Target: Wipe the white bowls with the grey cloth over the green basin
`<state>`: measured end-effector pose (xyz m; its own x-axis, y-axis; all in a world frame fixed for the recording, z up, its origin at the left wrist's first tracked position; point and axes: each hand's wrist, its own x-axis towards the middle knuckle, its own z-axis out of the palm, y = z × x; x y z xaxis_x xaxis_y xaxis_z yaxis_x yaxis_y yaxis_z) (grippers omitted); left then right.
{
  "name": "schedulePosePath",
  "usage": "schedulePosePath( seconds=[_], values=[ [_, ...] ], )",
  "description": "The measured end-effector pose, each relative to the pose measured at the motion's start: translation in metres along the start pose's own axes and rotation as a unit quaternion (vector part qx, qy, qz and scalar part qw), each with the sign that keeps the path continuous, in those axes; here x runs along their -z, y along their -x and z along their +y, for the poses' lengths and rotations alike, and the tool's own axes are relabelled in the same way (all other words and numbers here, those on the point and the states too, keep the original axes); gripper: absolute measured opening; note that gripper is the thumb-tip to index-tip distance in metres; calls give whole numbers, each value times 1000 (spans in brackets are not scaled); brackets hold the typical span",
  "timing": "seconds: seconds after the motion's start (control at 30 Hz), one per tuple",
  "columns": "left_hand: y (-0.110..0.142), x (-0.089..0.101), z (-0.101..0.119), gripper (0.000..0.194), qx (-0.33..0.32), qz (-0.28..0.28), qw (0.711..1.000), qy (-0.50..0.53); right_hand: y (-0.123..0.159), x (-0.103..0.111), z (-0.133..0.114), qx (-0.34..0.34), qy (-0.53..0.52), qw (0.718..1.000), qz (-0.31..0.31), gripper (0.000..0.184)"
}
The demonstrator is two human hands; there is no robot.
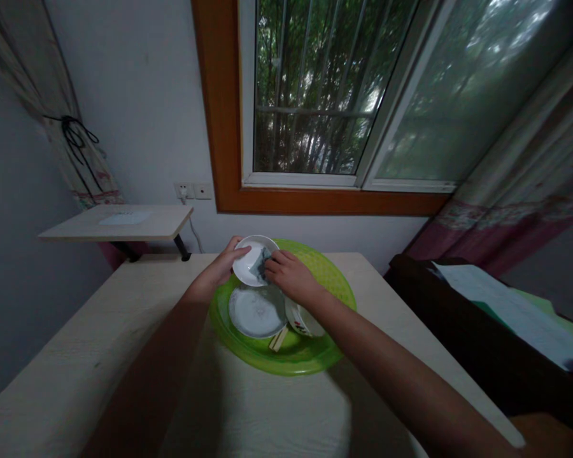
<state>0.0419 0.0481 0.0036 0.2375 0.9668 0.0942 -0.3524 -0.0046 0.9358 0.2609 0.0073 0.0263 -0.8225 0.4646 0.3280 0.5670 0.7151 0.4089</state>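
My left hand (pixel 226 262) grips the left rim of a small white bowl (pixel 244 267), thumb inside, tilted so that its inside faces me. In my right hand (pixel 289 272) is a bunched grey-green cloth (pixel 260 264), pressed against the inside of the bowl. Below them a white plate (pixel 256 312) lies in a round green plastic tray (pixel 277 367). A patterned bowl (pixel 305 321) stands to the plate's right, partly hidden by my right forearm. Light wooden chopsticks (pixel 278 340) lie between plate and bowl, their far ends hidden.
The tray rests on a pale wooden table (pixel 277 413). A small raised shelf (pixel 119 222) stands at the back left, near a wall socket (pixel 192 191) with a plugged-in cable. Papers (pixel 510 312) lie on a dark surface at the right. A window (pixel 315 89) is ahead.
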Motion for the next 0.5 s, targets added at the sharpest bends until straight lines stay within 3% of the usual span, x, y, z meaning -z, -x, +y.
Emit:
schedulePosePath(
  seconds=[0.13, 0.3, 0.5],
  values=[
    [-3, 0, 2, 44, -7, -4, 1000, 19, 0, 1, -2, -27, 16, 999, 20, 14],
    [-4, 0, 0, 59, -23, -9, 1000, -16, -1, -7, -10, -60, 9, 998, -29, 18],
    [-6, 1, -3, 60, -58, 5, 994, -88, -2, -20, -15, -5, -54, 998, -40, 29]
  ],
)
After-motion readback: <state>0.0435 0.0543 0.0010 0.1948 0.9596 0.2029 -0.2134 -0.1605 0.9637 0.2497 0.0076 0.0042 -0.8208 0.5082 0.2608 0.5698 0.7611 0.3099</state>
